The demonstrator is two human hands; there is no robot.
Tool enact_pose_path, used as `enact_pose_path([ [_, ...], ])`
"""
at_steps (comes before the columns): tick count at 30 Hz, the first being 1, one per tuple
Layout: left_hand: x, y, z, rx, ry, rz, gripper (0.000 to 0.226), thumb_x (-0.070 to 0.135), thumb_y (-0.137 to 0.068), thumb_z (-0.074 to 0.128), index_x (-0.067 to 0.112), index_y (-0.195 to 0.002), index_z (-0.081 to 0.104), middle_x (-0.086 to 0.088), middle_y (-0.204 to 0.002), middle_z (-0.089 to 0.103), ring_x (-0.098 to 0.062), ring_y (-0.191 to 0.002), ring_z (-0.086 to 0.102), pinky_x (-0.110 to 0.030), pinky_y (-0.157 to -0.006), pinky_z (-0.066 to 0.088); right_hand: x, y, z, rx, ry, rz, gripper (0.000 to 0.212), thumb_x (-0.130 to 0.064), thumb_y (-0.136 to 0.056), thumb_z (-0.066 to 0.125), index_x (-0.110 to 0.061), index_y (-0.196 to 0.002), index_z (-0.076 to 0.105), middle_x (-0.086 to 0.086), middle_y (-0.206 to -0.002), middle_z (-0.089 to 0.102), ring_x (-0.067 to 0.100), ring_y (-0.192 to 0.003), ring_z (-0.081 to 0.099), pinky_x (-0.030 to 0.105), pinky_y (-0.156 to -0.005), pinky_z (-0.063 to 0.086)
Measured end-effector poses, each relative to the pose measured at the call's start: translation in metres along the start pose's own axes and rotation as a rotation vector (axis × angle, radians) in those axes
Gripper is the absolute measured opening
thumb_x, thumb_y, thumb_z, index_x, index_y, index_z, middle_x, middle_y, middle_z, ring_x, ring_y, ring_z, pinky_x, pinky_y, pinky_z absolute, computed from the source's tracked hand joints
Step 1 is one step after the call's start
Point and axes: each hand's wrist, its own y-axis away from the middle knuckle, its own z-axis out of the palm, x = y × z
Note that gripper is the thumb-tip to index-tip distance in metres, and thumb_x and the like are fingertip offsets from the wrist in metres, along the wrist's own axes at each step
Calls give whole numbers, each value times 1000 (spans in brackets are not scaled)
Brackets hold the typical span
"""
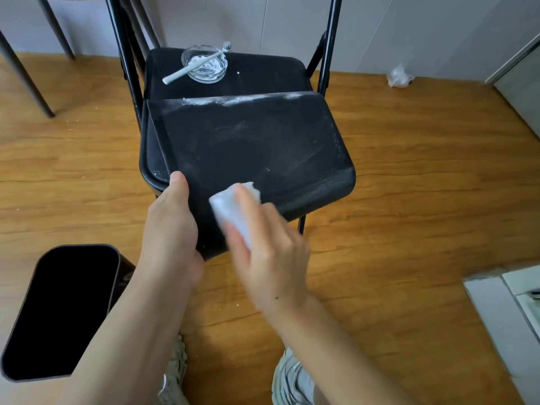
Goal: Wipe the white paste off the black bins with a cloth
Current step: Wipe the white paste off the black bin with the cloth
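A black bin (251,147) lies on its side on a black folding chair (263,71). White paste is smeared along the bin's far edge, and faint streaks cover its upper face. My left hand (171,229) grips the bin's near left corner, thumb on top. My right hand (263,244) presses a white cloth (233,206) against the bin's near face; the hand looks blurred. A second black bin (64,308) stands upright on the floor at the lower left, partly behind my left forearm.
At the back of the chair seat sits a glass dish (204,65) of white paste with a toothbrush (195,64) laid across it. A crumpled white wad (399,76) lies by the wall. My shoes (292,378) are below. Table legs (20,71) stand far left.
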Motion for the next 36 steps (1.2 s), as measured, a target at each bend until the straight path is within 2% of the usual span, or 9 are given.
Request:
enact_pose_path([
  [3, 2, -1, -2, 28, -15, -15, 24, 50, -99, 44, 35, -93, 61, 14, -108, 69, -14, -107, 61, -40, -94, 50, 36, -18, -16, 62, 117, 170, 35, -29, -98, 46, -8, -122, 60, 3, -81, 63, 14, -63, 59, 19, -48, 41],
  [6, 2, 2, 0, 13, 20, -36, 20, 51, -99, 43, 37, -100, 58, 12, -119, 64, -17, -114, 59, -44, -104, 45, 81, -30, -32, 120, 233, 391, 37, -28, -96, 51, -6, -125, 58, 8, -102, 70, 23, -82, 67, 19, -65, 40],
  [11, -3, 4, 3, 26, 2, -35, 25, 53, -98, 42, 40, -99, 63, 12, -121, 66, -19, -113, 60, -47, -102, 47, 100, -40, -40, 57, 285, 567, 41, -33, -99, 44, -13, -135, 49, 6, -120, 64, 25, -101, 64, 27, -72, 44],
  [15, -8, 2, 4, 51, 31, -56, 41, 54, -98, 43, 33, -130, 56, 10, -128, 63, -18, -117, 60, -45, -106, 44, 49, -46, -35, -70, 227, 313, 34, -32, -96, 44, -11, -117, 59, 4, -88, 66, 17, -70, 63, 17, -51, 32],
  [19, -10, 0, 1, 91, -9, -66, 33, 55, -96, 46, 32, -104, 68, 10, -97, 76, -16, -97, 70, -45, -95, 52, -7, -34, -20, -289, 137, 83, 30, -33, -93, 49, -16, -117, 57, -1, -82, 63, 12, -62, 60, 14, -47, 30],
  [25, -9, 3, -1, 83, -25, -26, 29, 47, -100, 46, 30, -88, 66, 15, -68, 74, -7, -71, 73, -33, -70, 53, -8, -33, -18, -288, 78, 118, 33, -34, -92, 57, -17, -119, 57, -1, -83, 65, 12, -62, 62, 19, -45, 42],
  [28, -12, 1, -4, 60, -28, 3, 30, 46, -101, 45, 28, -89, 65, 14, -66, 73, -3, -61, 71, -33, -72, 52, -9, -29, -17, -291, 59, 109, 35, -33, -90, 60, -15, -120, 57, 1, -87, 67, 13, -66, 64, 19, -47, 47],
  [33, -14, -2, -11, 10, -6, 39, 28, 45, -101, 46, 26, -98, 67, 12, -78, 76, -5, -73, 73, -30, -70, 52, -6, -32, -17, -262, 75, 80, 33, -34, -92, 55, -16, -119, 57, 1, -87, 67, 13, -65, 65, 19, -46, 48],
  [36, -17, -4, -16, -21, -4, 52, 28, 45, -101, 45, 27, -101, 67, 10, -91, 77, -11, -88, 73, -31, -72, 53, 7, -40, -22, -251, 122, 109, 32, -36, -95, 43, -18, -117, 57, -3, -80, 63, 8, -59, 56, 14, -43, 36],
])
